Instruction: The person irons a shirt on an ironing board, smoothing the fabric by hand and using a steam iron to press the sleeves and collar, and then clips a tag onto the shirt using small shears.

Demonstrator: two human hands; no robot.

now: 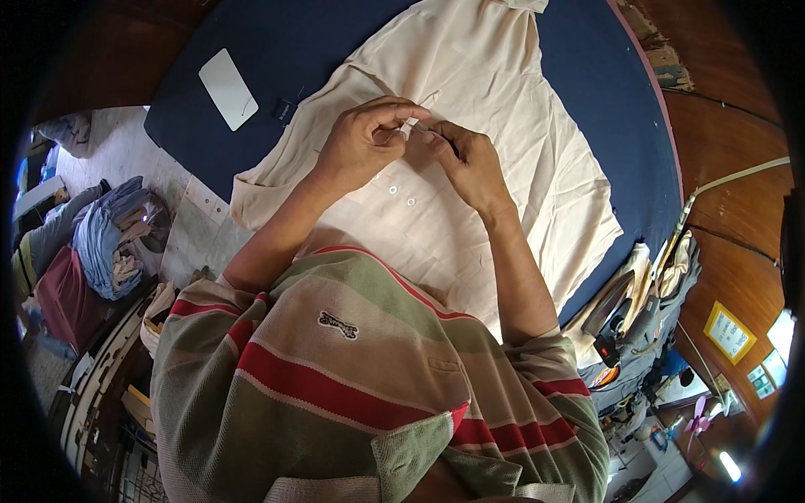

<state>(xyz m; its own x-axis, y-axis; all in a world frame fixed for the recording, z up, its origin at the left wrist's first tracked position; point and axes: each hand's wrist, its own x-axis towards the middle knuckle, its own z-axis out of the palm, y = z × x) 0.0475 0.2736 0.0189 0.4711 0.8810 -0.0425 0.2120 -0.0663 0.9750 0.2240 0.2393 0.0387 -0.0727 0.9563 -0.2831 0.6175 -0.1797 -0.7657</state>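
Observation:
A cream cloth garment [537, 159] is spread over a dark blue padded surface. My left hand [362, 144] is above it with fingers closed in a pinch on a small white strip [408, 127]. Close against that strip, the fingertips of my right hand [470, 163] press together. A thin greyish edge shows between them, too small to name. Two small white buttons [392, 190] lie on the garment below my hands.
On the blue surface [189, 117], left of the garment, lie a white card tag [228, 90] with a thin string and a small black label [283, 110]. Piled clothes [113, 235] are at the far left. Garments [650, 327] and a pale cable [721, 178] hang at the right.

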